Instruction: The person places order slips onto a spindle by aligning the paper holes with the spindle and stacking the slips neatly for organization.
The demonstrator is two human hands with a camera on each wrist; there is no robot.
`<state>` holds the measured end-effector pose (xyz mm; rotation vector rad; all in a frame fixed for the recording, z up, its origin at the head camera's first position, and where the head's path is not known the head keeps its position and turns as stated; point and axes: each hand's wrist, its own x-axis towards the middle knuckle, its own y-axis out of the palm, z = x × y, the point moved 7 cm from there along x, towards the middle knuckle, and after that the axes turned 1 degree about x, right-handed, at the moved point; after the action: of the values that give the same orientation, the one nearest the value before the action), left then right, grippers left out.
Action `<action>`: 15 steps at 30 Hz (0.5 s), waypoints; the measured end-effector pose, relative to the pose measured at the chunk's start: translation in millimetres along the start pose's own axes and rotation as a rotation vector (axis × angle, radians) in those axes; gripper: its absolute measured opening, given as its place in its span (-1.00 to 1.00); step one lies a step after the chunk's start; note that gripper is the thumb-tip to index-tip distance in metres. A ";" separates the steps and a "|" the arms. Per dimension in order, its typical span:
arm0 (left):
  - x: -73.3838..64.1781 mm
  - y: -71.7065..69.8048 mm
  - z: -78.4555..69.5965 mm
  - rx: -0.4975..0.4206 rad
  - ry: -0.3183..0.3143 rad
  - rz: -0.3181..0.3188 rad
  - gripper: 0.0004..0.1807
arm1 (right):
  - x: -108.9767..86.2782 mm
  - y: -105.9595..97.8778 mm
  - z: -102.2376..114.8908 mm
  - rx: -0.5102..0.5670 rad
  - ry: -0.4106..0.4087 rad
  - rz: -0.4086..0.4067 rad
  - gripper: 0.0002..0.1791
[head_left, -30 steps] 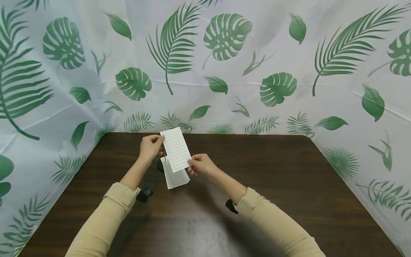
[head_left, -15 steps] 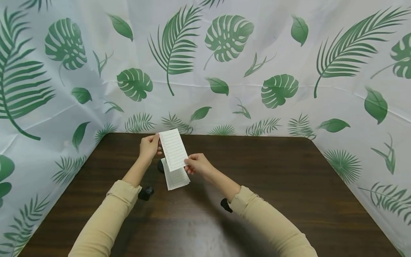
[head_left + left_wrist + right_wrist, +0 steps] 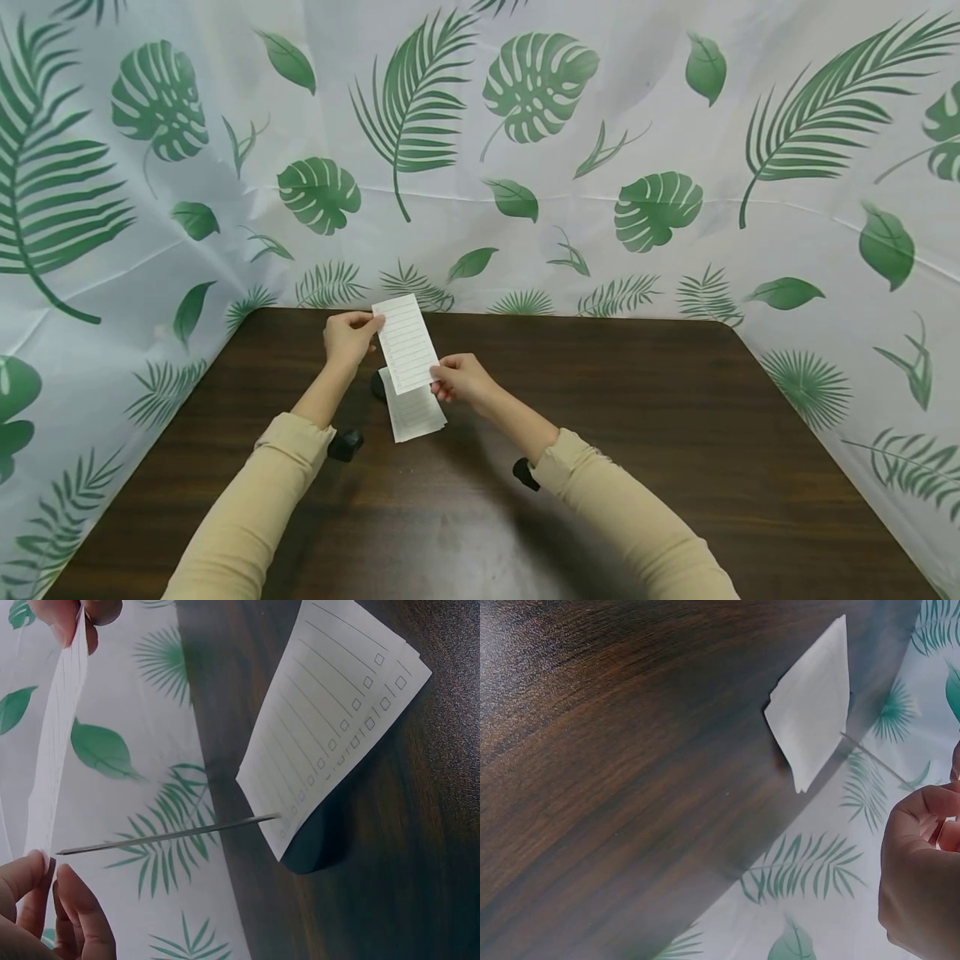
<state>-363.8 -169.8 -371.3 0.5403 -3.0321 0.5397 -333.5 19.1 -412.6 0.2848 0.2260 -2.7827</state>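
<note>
A white ruled sheet (image 3: pixel 407 343) is held up between both hands. My left hand (image 3: pixel 347 340) pinches its upper left corner, and my right hand (image 3: pixel 460 379) pinches its lower right edge. Below it, a stack of similar sheets with small checkboxes (image 3: pixel 337 712) is speared on a bill spike with a dark round base (image 3: pixel 309 847). The spike's thin metal rod (image 3: pixel 165 836) rises out of the stack, its tip right by the held sheet and my left fingertips in the left wrist view. In the head view the held sheet hides the rod.
The dark wood-grain table (image 3: pixel 637 433) reaches back to a white curtain with green leaf prints (image 3: pixel 562 242), which also runs along both sides. Black wrist straps (image 3: pixel 345 446) show at the cuffs of the beige sleeves (image 3: pixel 240 508).
The held sheet and my right hand have shifted slightly left. The rod that showed beside the sheet a second ago is now behind it. Both hands keep their pinch.
</note>
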 end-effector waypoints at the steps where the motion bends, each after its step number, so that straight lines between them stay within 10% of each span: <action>1: 0.8 0.2 1.2 0.010 -0.006 -0.003 -0.70 | 0.6 0.4 -0.3 0.001 0.001 0.002 -0.80; 15: 1.0 4.9 6.0 0.104 0.023 0.041 -0.65 | 5.1 1.4 -7.6 0.003 0.005 0.005 -0.81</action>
<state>-366.1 -167.8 -378.5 0.4728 -3.0129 0.7034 -336.4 17.7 -421.3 0.2925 0.2215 -2.7780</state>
